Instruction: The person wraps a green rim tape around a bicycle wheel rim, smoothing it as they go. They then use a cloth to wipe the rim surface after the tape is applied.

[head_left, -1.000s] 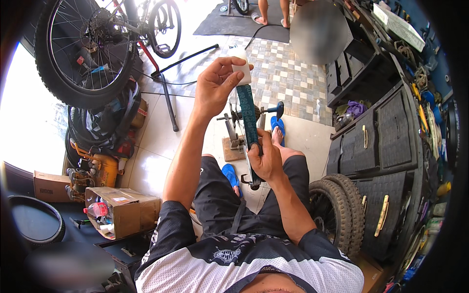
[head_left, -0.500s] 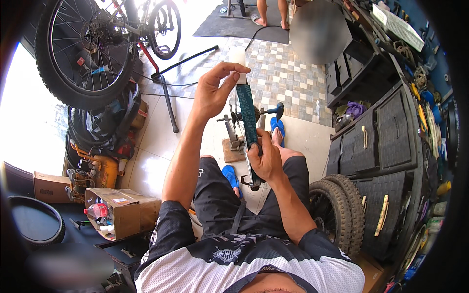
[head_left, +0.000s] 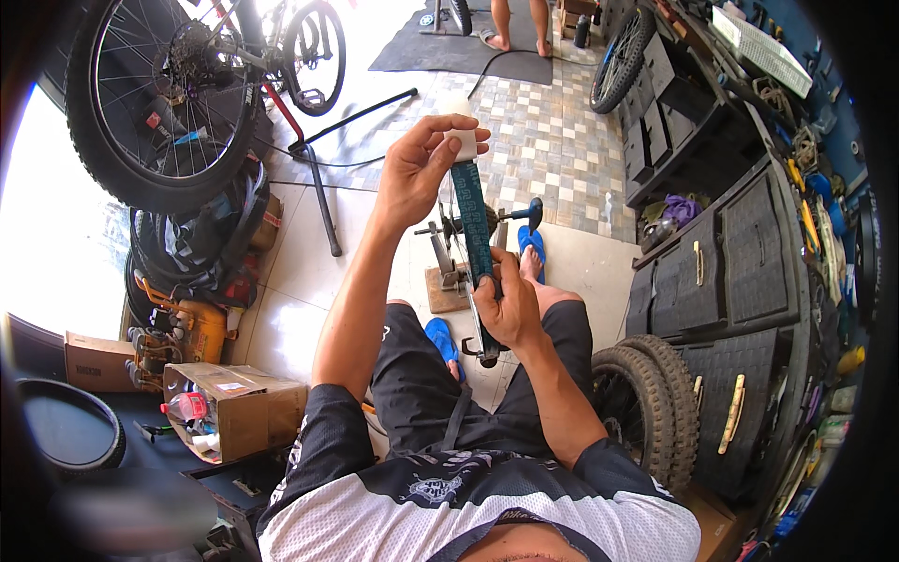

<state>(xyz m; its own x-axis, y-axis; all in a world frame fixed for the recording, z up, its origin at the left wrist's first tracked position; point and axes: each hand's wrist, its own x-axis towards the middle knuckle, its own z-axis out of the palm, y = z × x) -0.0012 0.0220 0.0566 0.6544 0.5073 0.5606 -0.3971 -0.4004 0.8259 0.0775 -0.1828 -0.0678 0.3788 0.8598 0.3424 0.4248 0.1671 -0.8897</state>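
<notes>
A wheel rim stands edge-on before me, its outer face covered by a dark teal patterned tape (head_left: 471, 208). At the top of the tape, my left hand (head_left: 414, 176) pinches a white strip (head_left: 467, 143) between thumb and fingers. My right hand (head_left: 511, 304) grips the lower part of the rim, the thumb pressed on the tape. Behind the tape, the wheel's hub and sprockets sit in a metal truing stand (head_left: 447, 255). That stand rests on a wooden block (head_left: 447, 292) between my feet, and a dark blue-handled knob (head_left: 535, 214) sticks out on its right.
A bicycle wheel (head_left: 169, 103) and a repair stand leg (head_left: 323, 201) are at the left. An open cardboard box (head_left: 248, 412) lies near my left elbow. Knobby tyres (head_left: 646, 412) lean by my right knee, beside black drawers (head_left: 740, 384). Another person's legs (head_left: 520, 26) show far ahead.
My left hand has shifted slightly right, and more of the white strip shows between its fingers. My right hand keeps its grip on the rim.
</notes>
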